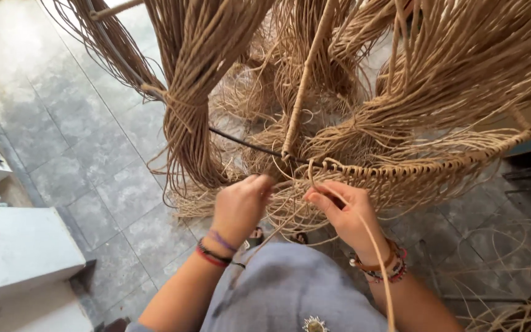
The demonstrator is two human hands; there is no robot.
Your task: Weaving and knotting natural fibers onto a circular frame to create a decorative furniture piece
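- The left hand point(239, 206) sits just left of the frame's centre, its back to the camera, fingers curled shut around tan fibre strands point(281, 184) where they meet the hoop.
- The right hand point(346, 212) is just right of centre, thumb and forefinger pinched on a single cord point(376, 258) that runs down across the wrist toward the lower edge of the frame.
- Between and just above both hands runs a thin dark wire hoop point(241, 142), bare on the left and, to the right, wrapped in a row of woven knots point(425, 167) curving toward the right edge.
- A wrapped upright rod point(305, 80) rises from the hoop at centre toward the top of the frame.
- Long bundles of fibre point(192, 92) hang in the upper half; one at upper left is tied round with a strand.
- Both wrists wear bracelets point(215, 249): red, black and purple threads on the left, beads on the right.
- A grey garment point(290, 289) fills the lower centre.
- The grey tiled floor point(81, 135) spreads across the left, with a pale ledge point(19, 246) at lower left; loose strands, probably offcuts, lie at lower right point(511, 289).
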